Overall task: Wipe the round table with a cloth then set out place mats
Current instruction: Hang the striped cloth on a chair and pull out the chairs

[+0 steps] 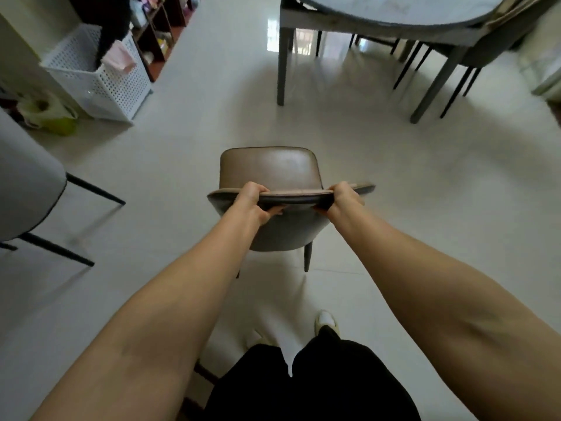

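Your left hand and right hand each clamp the top edge of the brown leather chair; lift evenly and keep its legs clear of the round white marble desk, ahead, well apart

One view only, from your head, wide-angle, aimed forward and steeply down. Your forearms run up from the bottom corners to both hands, left hand and right hand, mid-frame and near. Chair sits just beyond the hands, close. Table is well beyond them, clipped by the top edge. Edges bend and blur.
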